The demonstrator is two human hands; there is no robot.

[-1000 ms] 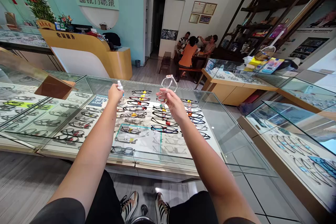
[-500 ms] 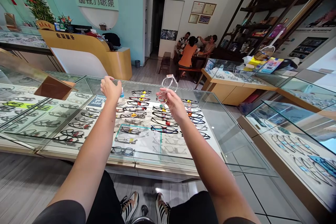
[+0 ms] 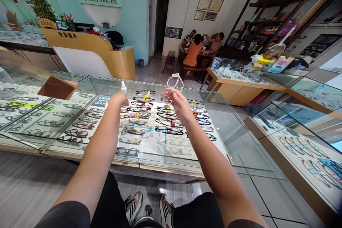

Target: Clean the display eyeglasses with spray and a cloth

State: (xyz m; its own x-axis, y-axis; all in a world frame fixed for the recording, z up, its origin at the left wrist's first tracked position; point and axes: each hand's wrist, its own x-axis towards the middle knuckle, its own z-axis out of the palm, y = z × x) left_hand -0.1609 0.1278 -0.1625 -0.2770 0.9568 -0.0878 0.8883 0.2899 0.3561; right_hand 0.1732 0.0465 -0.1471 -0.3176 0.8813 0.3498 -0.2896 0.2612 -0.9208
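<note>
My right hand (image 3: 179, 103) is closed on a pair of clear-framed eyeglasses (image 3: 175, 82), held up on edge above the glass counter (image 3: 149, 84). My left hand (image 3: 119, 100) is low over the countertop, its back towards me. The fingers point down and away, so what they touch is hidden. Just behind this hand stands a small white spray bottle (image 3: 123, 87), upright. Something whitish shows beside the left hand, too small to make out. Beneath the glass, rows of eyeglasses (image 3: 169, 130) lie on a white display surface.
A brown slanted panel (image 3: 57, 86) stands on the counter at the left. Another glass showcase (image 3: 299, 142) is at the right. Behind the counter are a yellow cashier desk (image 3: 121, 62) and several people (image 3: 193, 55) seated at a table.
My left hand has dropped from above the counter to in front of the spray bottle, whose top now shows. My right hand still holds the clear eyeglasses up. The view has shifted slightly.
</note>
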